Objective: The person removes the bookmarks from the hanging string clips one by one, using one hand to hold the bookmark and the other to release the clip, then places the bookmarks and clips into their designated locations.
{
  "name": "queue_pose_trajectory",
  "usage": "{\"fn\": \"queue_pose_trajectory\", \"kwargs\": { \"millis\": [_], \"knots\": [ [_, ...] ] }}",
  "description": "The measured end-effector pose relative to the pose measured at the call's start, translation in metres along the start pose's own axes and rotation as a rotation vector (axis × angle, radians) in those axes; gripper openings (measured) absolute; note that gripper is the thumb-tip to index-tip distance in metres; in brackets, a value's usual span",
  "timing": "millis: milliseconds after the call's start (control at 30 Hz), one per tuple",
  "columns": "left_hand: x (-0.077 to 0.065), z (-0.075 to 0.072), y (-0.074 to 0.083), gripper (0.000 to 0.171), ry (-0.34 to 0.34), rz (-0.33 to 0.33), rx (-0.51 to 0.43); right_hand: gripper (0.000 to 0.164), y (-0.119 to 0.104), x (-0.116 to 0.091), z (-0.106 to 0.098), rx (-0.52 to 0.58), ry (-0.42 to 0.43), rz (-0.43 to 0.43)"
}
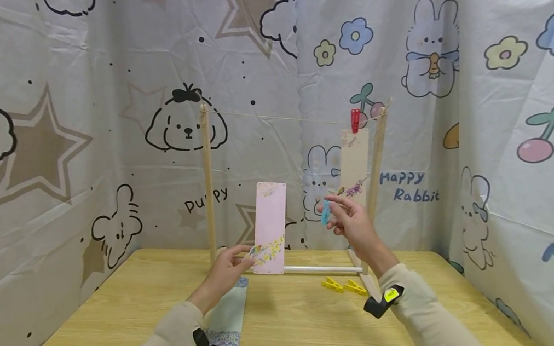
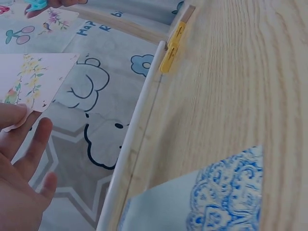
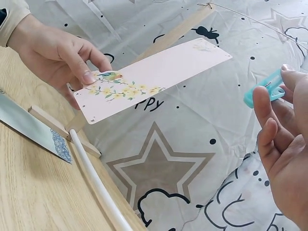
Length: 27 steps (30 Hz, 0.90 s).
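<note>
My left hand [image 1: 228, 268] pinches a pink bookmark [image 1: 269, 217] by its lower left edge, thumb in front. The bookmark stands nearly upright in the air, its yellow blossoms at the bottom. In my right hand [image 1: 356, 226], a light blue clothespin [image 1: 326, 212] is pinched between thumb and fingers, to the right of the bookmark. The right wrist view shows the clothespin [image 3: 263, 89] apart from the bookmark [image 3: 159, 79]. Behind the right hand, a cream bookmark [image 1: 354, 158] hangs under a red clothespin [image 1: 355, 120] on a string [image 1: 277, 116].
Wooden posts [image 1: 209, 184] carry the string, with a white rod [image 1: 322, 269] low between them. Two yellow clothespins [image 1: 333, 284] lie on the table [image 1: 300, 325] near the right post. A pale green bookmark [image 1: 229, 309] lies under the left forearm. Printed curtains surround the table.
</note>
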<state>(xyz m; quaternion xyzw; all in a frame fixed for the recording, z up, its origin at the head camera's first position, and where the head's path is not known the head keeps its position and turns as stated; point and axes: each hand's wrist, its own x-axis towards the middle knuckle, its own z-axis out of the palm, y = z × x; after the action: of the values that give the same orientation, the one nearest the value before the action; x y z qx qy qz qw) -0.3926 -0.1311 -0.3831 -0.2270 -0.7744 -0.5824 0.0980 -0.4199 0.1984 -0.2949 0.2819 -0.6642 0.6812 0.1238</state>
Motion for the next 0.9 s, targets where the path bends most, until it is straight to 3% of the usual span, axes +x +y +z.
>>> {"fn": "queue_pose_trajectory", "kwargs": {
  "millis": [233, 400, 900],
  "knots": [
    [-0.008, 0.0, -0.008, 0.032, 0.003, -0.001, -0.049, 0.037, 0.014, -0.006, 0.0, 0.037, 0.01, 0.016],
    [-0.014, 0.002, -0.014, 0.037, 0.009, -0.029, -0.028, 0.042, 0.022, -0.011, -0.001, 0.057, 0.024, 0.03],
    [-0.031, 0.002, -0.018, 0.04, -0.024, -0.025, -0.031, 0.046, 0.043, -0.034, -0.011, 0.092, 0.067, 0.064]
  ]
}}
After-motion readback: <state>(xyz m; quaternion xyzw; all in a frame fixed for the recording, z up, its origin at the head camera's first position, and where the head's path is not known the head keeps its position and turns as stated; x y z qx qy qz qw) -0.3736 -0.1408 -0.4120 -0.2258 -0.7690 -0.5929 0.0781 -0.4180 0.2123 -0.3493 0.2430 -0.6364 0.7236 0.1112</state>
